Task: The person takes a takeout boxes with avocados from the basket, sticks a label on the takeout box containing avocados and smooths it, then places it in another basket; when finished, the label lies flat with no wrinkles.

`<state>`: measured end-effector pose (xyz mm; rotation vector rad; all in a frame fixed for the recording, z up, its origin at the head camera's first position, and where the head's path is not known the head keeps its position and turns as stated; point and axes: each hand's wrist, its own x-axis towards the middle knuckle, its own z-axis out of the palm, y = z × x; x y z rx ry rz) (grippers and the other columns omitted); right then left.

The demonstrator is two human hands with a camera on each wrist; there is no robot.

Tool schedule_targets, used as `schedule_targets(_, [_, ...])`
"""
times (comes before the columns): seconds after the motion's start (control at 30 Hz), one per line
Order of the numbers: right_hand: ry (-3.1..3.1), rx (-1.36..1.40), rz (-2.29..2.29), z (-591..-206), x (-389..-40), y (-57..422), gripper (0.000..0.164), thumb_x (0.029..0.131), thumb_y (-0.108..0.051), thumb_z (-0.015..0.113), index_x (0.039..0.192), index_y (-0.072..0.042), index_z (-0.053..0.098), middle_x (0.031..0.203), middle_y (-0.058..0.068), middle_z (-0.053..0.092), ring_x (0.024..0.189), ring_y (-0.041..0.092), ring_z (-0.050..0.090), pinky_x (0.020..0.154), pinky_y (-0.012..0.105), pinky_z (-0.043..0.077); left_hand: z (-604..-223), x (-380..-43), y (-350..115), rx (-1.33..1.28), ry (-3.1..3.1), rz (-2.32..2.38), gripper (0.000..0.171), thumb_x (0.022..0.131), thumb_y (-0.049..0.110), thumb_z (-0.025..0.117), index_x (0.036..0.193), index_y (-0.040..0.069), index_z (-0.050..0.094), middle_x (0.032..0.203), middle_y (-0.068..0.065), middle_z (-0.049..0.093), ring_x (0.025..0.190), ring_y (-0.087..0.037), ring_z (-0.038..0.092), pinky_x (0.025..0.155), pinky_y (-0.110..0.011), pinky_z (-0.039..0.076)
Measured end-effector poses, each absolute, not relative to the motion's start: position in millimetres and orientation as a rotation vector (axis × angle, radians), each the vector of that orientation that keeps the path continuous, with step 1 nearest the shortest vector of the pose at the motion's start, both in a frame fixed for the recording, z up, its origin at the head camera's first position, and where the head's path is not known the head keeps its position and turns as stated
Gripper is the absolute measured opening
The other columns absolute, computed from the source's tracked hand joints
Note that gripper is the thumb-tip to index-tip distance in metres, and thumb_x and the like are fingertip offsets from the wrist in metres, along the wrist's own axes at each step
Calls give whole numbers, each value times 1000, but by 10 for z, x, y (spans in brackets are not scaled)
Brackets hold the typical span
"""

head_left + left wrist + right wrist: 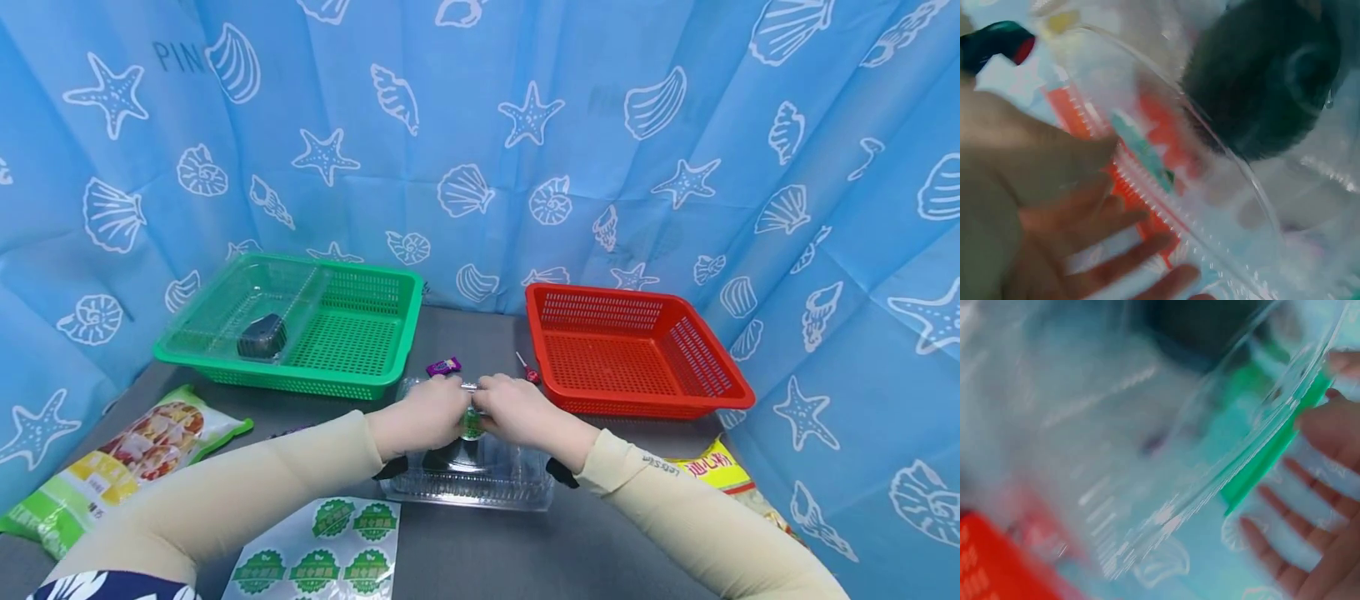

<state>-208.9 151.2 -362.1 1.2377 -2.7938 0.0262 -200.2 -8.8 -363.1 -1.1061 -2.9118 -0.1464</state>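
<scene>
1. On the grey surface (480, 550), a clear plastic container (498, 462) lies in the middle, straight before the person; take it as the clock's centre, with twelve on the far side.
2. The left hand (427, 417) and right hand (528, 417) meet at its twelve o'clock edge. Each grip is a pinch on that edge, thumb against the plastic, though in the head view the knuckles hide the fingertips.
3. Between the hands, a small green label (472, 425) peeks out; fingers cover part of it, and I can't read it.
4. The container is see-through and glossy, with ribbed walls and bright glints. A dark rounded shape (453, 457) shows through it, its nature unclear. Both wrist views are badly smeared, so its finer outline is lost.
5. At eight o'clock, a sheet of green stickers (318, 554) runs out of the head view's bottom edge.
6. The left sleeve (270, 471) partly hides a green snack bag (150, 450) at nine; the right sleeve (675, 500) covers much of a yellow bag (716, 461) at three.
7. A green basket (367, 379) stands at ten, a red basket (637, 404) at two.
8. Near twelve lies a purple wrapper (443, 367); towards one, a lollipop (530, 372).
</scene>
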Motion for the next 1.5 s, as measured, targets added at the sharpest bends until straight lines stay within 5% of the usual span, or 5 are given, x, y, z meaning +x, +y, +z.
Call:
schedule_targets(0.23, [-2572,1658,-130,-3694,-2044,1772,32,83,-25,50,114,-27,59,114,-5,56,98,13,50,78,33,45,-3671,-1850,-350,-1467,-2975,-80,59,79,56,49,127,22,47,131,1,43,114,-23,43,86,-51,39])
schedule_targets(0.63, [-2669,1547,-103,-3790,-2008,1960,31,85,-32,47,115,-29,56,118,-8,53,103,14,47,84,38,41,-3883,-1786,-688,-1386,-2897,-191,66,77,68,37,124,23,48,130,2,44,116,-21,39,91,-49,34])
schedule_targets(0.87, [-2642,1509,-63,-3839,-2014,1989,29,84,-28,50,112,-27,58,117,-7,54,106,13,47,86,37,40,-3980,-1725,-787,-1359,-2745,-323,59,79,59,45,116,14,56,123,-2,50,113,-21,42,92,-43,34])
schedule_targets(1.2, [-2811,1313,83,-3929,-1923,2012,41,84,-40,50,122,-27,48,133,1,39,123,19,32,98,41,29,-4043,-1458,-741,-1338,-2502,-608,28,74,41,64,95,22,64,101,7,57,93,-9,47,78,-33,42])
schedule_targets(1.5, [-2705,1255,129,-3992,-1763,2113,36,83,-35,51,117,-24,55,125,4,47,114,24,39,93,44,31,-4121,-1530,-774,-1389,-2337,-481,21,71,18,69,91,21,66,92,9,60,87,-9,52,73,-29,43])
